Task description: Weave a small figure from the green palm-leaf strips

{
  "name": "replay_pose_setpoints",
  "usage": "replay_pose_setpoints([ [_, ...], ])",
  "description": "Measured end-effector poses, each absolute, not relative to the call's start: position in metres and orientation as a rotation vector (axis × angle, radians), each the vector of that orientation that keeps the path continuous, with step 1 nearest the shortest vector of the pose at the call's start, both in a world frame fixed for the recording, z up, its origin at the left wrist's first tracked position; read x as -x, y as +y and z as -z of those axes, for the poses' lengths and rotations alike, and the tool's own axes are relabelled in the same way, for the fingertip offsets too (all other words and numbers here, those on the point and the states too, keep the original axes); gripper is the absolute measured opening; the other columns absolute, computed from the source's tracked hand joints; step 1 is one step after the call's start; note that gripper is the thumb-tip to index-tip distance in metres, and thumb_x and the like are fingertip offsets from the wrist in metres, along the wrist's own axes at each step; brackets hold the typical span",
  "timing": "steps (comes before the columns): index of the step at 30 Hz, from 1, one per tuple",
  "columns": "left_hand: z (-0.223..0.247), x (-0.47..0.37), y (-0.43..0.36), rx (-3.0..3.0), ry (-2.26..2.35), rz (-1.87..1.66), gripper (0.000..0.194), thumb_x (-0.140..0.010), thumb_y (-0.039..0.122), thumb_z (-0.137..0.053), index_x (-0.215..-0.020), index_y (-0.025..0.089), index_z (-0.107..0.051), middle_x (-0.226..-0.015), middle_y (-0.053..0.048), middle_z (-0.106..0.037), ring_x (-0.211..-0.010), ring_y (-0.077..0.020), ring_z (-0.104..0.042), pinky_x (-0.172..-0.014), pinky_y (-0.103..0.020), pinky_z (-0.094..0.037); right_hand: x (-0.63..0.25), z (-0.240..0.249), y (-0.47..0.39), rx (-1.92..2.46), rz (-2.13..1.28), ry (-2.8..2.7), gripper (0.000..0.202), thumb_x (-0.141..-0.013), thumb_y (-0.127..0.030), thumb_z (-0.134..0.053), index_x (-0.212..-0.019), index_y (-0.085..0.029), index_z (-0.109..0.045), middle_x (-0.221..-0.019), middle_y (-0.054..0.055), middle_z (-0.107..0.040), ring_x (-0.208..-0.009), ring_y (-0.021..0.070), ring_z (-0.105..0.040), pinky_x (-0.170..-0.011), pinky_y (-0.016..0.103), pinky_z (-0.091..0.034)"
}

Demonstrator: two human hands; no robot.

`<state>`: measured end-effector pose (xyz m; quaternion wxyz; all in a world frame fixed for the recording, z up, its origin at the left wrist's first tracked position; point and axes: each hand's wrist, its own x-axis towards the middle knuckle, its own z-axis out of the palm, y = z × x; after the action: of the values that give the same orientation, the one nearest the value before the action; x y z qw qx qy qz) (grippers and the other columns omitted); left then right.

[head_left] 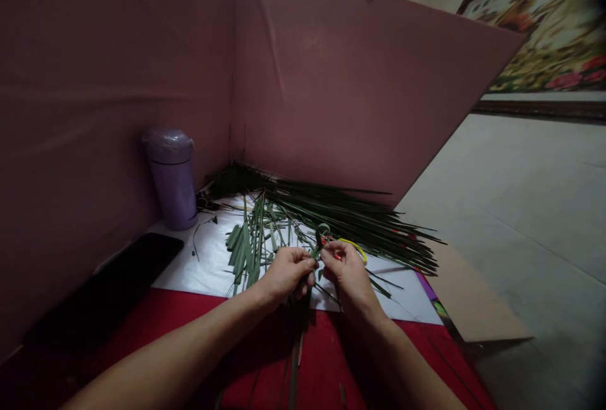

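Over the front of a white sheet, my left hand [290, 271] pinches a green leaf strip [316, 250] between thumb and fingers. Close on its right, my right hand [349, 274] is closed on the upper part of the same strip, near a small dark loop. The exact fold between the fingertips is too small to make out. Just behind my right hand lies a tool with yellow and red handles [355, 248], partly covered by the fingers. Cut leaf pieces [241, 249] are spread left of my hands.
A large bundle of long green leaves [350, 214] stretches across the back. At the left stand a purple tumbler [173, 186] and a flat black object [127, 271]. Red cloth [189, 328] covers the near side; pink panels [331, 94] enclose the back and left. Cardboard [478, 303] juts out right.
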<state>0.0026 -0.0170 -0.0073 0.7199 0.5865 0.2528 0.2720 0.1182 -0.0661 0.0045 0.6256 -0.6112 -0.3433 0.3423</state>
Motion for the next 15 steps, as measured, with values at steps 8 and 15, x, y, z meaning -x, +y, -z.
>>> replay_pose_setpoints([
  [8,0.004,-0.004,-0.02,-1.396,0.593,-0.59,0.019,-0.073,0.031,-0.049,-0.062,0.015,-0.047,-0.046,0.004,-0.049,-0.029,-0.0053,-0.038,-0.027,-0.016,-0.027,-0.117,0.001,-0.06,1.384,-0.651,-0.805,0.027,-0.071,-0.04,-0.059,-0.081,-0.019,-0.047,-0.07,-0.002,-0.049,-0.048,0.0074,-0.042,-0.04,0.019,-0.034],
  [15,0.005,-0.005,-0.019,-1.361,0.589,-0.613,0.02,-0.073,0.033,-0.049,-0.067,0.014,-0.05,-0.047,0.004,-0.05,-0.029,-0.005,-0.039,-0.028,-0.016,-0.028,-0.122,0.002,-0.055,1.269,-0.688,-0.817,0.019,-0.078,-0.039,-0.05,-0.076,-0.02,-0.045,-0.064,-0.002,-0.051,-0.047,0.01,-0.047,-0.035,0.018,-0.034],
])
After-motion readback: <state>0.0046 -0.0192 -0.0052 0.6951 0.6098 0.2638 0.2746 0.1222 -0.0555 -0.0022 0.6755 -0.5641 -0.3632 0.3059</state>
